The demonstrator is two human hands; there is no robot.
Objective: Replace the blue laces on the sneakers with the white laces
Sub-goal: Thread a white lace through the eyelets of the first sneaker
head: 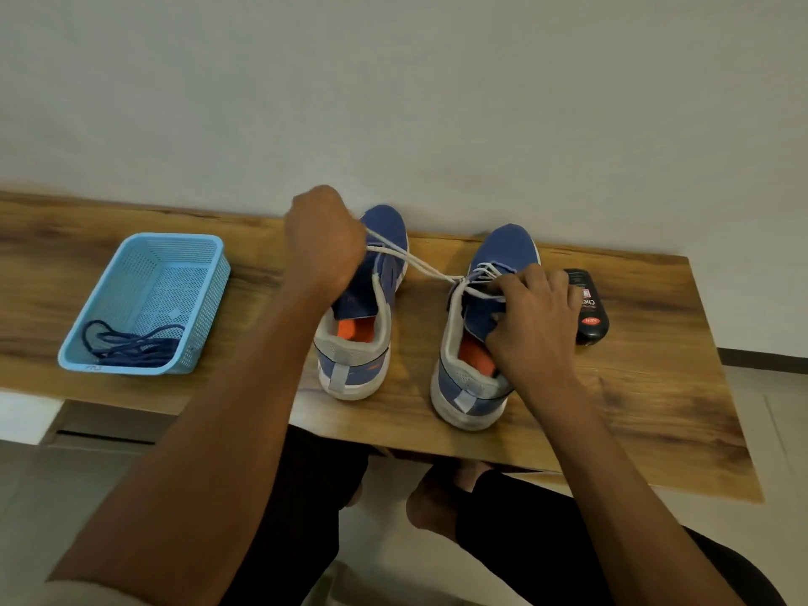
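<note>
Pale floor tiles lie under me, my dark-trousered legs and bare foot tucked beneath the near edge of the wood-grain surface. On that surface two blue-and-grey sneakers stand heels toward me. My right hand rests on the right sneaker, fingers curled over its tongue and pinching the white lace where it is threaded through the eyelets. That lace runs taut and leftward to my left hand, a closed fist gripping both strands above the left sneaker, which shows no lace in its eyelets. Just beside my right hand lies a dark tube with a red label. Well to the left sits a light blue basket holding the blue laces in a tangle. Behind the surface rises a plain whitish wall.
</note>
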